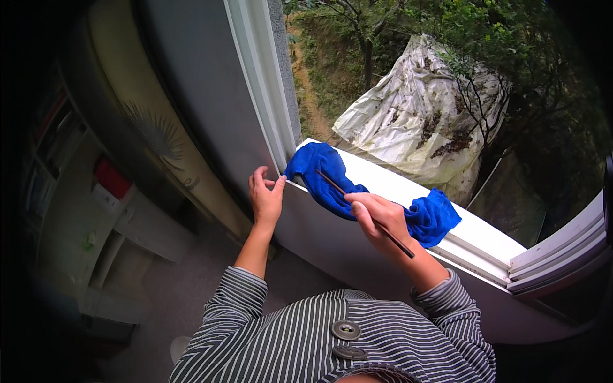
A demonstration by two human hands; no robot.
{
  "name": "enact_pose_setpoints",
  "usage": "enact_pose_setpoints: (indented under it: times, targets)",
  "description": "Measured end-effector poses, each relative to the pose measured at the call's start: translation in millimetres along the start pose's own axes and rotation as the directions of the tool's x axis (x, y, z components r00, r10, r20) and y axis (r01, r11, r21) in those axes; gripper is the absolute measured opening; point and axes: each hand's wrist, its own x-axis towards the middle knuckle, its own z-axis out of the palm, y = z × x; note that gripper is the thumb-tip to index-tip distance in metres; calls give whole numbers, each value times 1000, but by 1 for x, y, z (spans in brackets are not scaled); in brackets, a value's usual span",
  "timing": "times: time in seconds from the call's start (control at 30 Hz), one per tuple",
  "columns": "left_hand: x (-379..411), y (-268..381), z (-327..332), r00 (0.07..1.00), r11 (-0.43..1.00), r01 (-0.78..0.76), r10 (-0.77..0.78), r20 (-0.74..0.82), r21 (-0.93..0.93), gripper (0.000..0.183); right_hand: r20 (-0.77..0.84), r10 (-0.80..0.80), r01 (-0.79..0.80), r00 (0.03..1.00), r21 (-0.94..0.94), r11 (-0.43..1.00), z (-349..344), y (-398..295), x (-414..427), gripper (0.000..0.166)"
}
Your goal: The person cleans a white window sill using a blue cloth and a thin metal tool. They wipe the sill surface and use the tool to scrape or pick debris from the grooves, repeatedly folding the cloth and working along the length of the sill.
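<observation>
A blue cloth [330,167] lies bunched and twisted along the white window sill [383,177], over the sliding track. My right hand [380,218] grips a thin dark brown stick [330,182], which looks like a chopstick. Its far tip rests on or just over the cloth near the left corner, and its other end sticks out past my wrist. At that same corner is my left hand [267,198], fingers apart and curled near the inner wall. The left thumb tip meets the edge of the cloth or the frame; which one I cannot tell.
The white window frame [261,81] rises at the left, and more frame with sash tracks [560,253] stands at the right. Outside are trees and a dirty plastic sheet [426,110]. A desk with shelves [153,230] and a red object [111,177] are behind at left.
</observation>
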Motion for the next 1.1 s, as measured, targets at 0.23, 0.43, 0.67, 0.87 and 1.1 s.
enact_pose_setpoints:
  times: [0.23, 0.43, 0.67, 0.87, 1.1]
  targets:
    - [8, 24, 23, 960, 912, -245, 181, 212, 330, 29, -8, 161, -160, 987, 64, 985, 44, 37, 33, 17]
    - [15, 38, -5, 971, 958, -213, 186, -149, -191, 33, -44, 213, -204, 976, 150, 967, 29, 21, 20, 19]
    - [25, 52, -16, 859, 814, -496, 408, -310, -302, 34, -28, 213, -176, 977, 463, 868, 67, 29, 24, 27]
    - [45, 88, -21, 658, 634, -742, 752, -53, -217, 26, -200, 160, -30, 967, 532, 846, 95, 27, 59, 27]
    - [24, 45, 1, 832, 868, -487, 495, 252, -98, 40, -101, 190, -147, 977, 332, 932, 108, 42, 51, 25]
